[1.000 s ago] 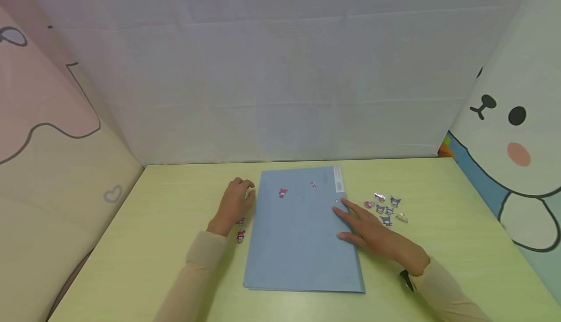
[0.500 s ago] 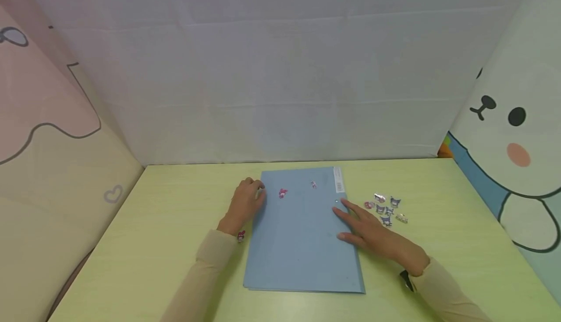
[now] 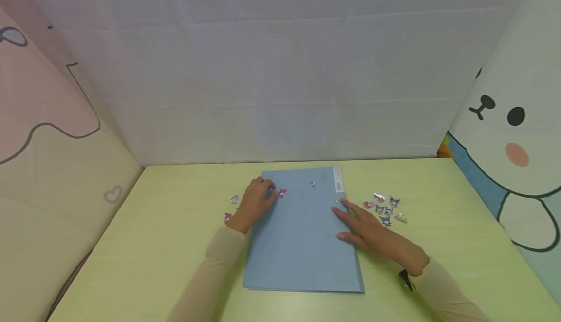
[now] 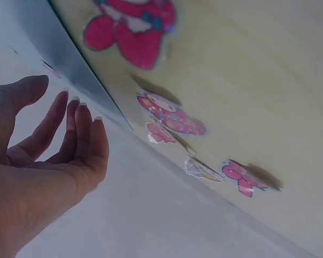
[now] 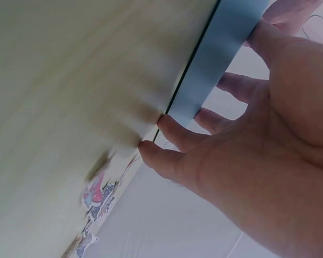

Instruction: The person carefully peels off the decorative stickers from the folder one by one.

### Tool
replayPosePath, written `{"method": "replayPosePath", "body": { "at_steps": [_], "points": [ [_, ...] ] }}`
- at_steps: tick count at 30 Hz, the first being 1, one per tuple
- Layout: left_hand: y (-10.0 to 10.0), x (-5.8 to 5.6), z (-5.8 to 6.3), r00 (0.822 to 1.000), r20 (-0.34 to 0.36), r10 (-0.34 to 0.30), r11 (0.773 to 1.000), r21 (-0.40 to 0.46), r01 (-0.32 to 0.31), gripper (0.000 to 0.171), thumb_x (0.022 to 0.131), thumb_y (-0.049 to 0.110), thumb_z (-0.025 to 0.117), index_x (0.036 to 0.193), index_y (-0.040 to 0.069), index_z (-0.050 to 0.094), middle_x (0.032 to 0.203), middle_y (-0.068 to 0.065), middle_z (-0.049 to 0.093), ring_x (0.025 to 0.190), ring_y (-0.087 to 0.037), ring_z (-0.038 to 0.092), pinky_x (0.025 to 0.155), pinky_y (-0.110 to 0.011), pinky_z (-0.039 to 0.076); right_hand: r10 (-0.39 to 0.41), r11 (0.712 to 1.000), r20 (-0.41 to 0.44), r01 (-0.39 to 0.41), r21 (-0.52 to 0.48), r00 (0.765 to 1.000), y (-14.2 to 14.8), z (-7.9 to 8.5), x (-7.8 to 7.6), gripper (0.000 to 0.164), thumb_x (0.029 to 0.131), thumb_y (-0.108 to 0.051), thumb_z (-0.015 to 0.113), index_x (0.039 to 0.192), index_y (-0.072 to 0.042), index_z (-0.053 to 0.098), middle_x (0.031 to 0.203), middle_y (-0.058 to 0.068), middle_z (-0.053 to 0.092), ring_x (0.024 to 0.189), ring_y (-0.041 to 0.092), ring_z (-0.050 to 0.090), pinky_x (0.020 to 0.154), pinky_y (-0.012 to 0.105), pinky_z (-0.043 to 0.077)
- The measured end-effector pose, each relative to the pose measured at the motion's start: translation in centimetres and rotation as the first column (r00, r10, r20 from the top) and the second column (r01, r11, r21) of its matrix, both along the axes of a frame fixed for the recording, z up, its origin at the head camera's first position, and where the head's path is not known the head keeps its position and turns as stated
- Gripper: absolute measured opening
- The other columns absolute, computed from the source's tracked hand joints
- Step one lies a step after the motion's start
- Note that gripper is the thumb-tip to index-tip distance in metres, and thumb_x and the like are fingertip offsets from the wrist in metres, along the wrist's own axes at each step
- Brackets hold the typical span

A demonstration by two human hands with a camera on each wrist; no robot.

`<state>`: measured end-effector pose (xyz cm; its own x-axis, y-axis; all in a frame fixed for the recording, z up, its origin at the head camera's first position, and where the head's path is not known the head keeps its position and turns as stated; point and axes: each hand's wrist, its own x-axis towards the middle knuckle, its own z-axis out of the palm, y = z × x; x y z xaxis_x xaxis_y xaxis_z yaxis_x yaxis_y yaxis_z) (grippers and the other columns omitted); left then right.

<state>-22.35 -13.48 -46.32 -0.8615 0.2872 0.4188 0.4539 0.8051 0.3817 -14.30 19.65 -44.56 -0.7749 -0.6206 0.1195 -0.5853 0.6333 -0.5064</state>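
A light blue folder lies flat, with a pink character sticker and a smaller sticker on its upper part. Over its upper left edge hovers my left hand, just left of the pink sticker. In the left wrist view the fingers are loosely bent, the thumb stands apart, and nothing shows between them. My right hand rests on the folder's right edge, fingers spread; in the right wrist view two fingertips touch down beside that edge.
Left of the folder lie loose stickers, among them a rainbow one and a pink one. Several purple and pink stickers are grouped to its right. A white barcode label sits at the folder's top right. A white cloth hangs behind the table.
My left hand has moved right, from beside the folder to over its upper left edge, uncovering stickers on the table. The right hand and the folder have stayed put.
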Motion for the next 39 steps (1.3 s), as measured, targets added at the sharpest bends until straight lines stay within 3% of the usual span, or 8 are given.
{"method": "replayPosePath", "body": {
  "at_steps": [10, 24, 35, 39],
  "points": [
    [1.4, -0.4, 0.0, 0.999, 0.042, -0.006, 1.000, -0.020, 0.006, 0.018, 0.091, 0.010, 0.079, 0.100, -0.002, 0.070, 0.087, -0.014, 0.059, 0.079, -0.028, 0.054, 0.074, -0.044, 0.049, -0.005, 1.000, 0.001, 0.005, 0.000, 1.000, 0.0, -0.1, -0.1, 0.061, 0.103, -0.028, 0.063, 0.154, 0.000, 0.044, 0.159, 0.030, 0.032, 0.143, 0.052, 0.033, 0.110, 0.067, 0.033],
    [1.8, -0.1, 0.4, 0.995, 0.099, -0.003, 0.999, -0.033, 0.006, 0.013, 0.093, 0.009, 0.076, 0.098, -0.001, 0.070, 0.088, -0.013, 0.058, 0.082, -0.026, 0.052, 0.078, -0.043, 0.048, -0.001, 1.000, -0.017, 0.001, 0.008, 1.000, -0.1, -0.2, -0.2, 0.062, 0.102, -0.028, 0.065, 0.153, 0.000, 0.044, 0.158, 0.030, 0.033, 0.142, 0.052, 0.036, 0.109, 0.066, 0.035],
    [1.9, -0.1, 0.4, 0.995, 0.094, -0.027, 1.000, -0.013, 0.028, 0.009, 0.094, 0.005, 0.074, 0.095, 0.001, 0.065, 0.090, -0.011, 0.062, 0.087, -0.028, 0.057, 0.081, -0.042, 0.050, 0.006, 1.000, -0.044, -0.006, 0.012, 0.999, -0.1, -0.4, -0.2, 0.061, 0.101, -0.027, 0.065, 0.152, 0.001, 0.045, 0.157, 0.031, 0.034, 0.141, 0.052, 0.037, 0.109, 0.065, 0.036],
    [2.1, -0.1, 0.5, 0.990, 0.141, -0.014, 1.000, -0.016, 0.016, 0.007, 0.096, 0.004, 0.071, 0.097, 0.002, 0.065, 0.093, -0.010, 0.065, 0.091, -0.027, 0.059, 0.082, -0.041, 0.053, 0.001, 1.000, -0.030, -0.001, 0.011, 1.000, -0.1, -0.3, -0.2, 0.061, 0.102, -0.027, 0.065, 0.153, 0.001, 0.044, 0.158, 0.030, 0.033, 0.142, 0.052, 0.036, 0.109, 0.066, 0.035]
  ]
}}
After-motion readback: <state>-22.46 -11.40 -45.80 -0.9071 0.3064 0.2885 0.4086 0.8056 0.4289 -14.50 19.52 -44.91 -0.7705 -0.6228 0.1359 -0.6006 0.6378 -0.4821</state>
